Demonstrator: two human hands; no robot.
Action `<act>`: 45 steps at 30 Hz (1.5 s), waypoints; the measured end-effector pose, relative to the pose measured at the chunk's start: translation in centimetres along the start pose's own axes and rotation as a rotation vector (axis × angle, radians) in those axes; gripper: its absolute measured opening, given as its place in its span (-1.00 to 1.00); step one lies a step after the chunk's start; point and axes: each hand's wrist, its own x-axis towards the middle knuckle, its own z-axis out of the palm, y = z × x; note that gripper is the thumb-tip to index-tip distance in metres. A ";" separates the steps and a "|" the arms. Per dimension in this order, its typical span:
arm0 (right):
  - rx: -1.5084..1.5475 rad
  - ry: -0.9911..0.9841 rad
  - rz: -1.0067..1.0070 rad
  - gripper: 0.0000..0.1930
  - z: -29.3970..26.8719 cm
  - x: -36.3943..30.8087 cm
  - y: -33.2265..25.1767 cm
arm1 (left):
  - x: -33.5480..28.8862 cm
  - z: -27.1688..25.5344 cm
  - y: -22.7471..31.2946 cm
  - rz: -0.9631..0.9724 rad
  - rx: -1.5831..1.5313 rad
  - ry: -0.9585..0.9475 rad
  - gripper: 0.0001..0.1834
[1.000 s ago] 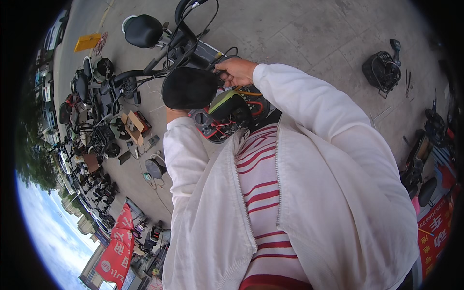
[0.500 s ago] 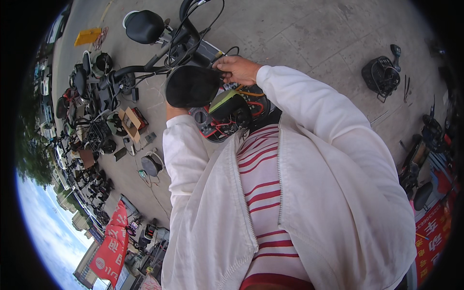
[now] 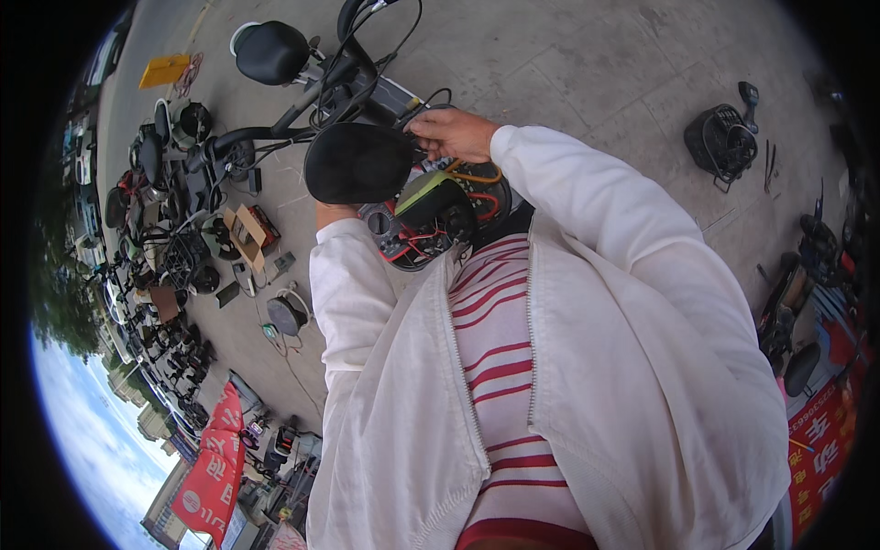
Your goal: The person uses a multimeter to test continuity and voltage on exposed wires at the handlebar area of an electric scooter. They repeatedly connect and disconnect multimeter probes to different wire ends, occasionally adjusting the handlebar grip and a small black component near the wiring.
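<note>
While the right hand [image 3: 451, 136] is pinched narrow beside that black oval pad [image 3: 357, 163] at the bike frame's [image 3: 396, 96] near end, I can't tell the hidden left hand's [image 3: 334, 214] grip, but the pad looks light, firm, kinda slick, so rim's best.

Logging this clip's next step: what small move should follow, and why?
Perhaps ease the left hand out from behind the black oval piece: most of that hand is hidden there, while the right hand has its fingers in view nearby.
</note>
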 end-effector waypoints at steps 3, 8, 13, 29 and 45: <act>-0.081 0.020 -0.015 -0.69 0.0 -0.1 -0.4 | 0.1 0.1 -0.1 -0.001 0.005 0.001 -0.62; -0.090 0.056 -0.029 -0.69 0.2 -0.2 -0.7 | 0.2 0.3 -0.2 -0.002 0.008 0.002 -0.61; -0.147 0.081 -0.022 -0.70 0.5 -0.5 -1.0 | 0.1 0.3 -0.4 -0.007 0.015 0.007 -0.61; -0.152 0.058 -0.022 -0.72 0.9 -0.9 -1.8 | 0.0 0.5 -0.5 -0.001 0.022 0.011 -0.59; -0.038 0.018 -0.048 -0.77 0.4 0.3 -0.8 | 0.1 0.6 -0.6 0.000 0.015 0.013 -0.58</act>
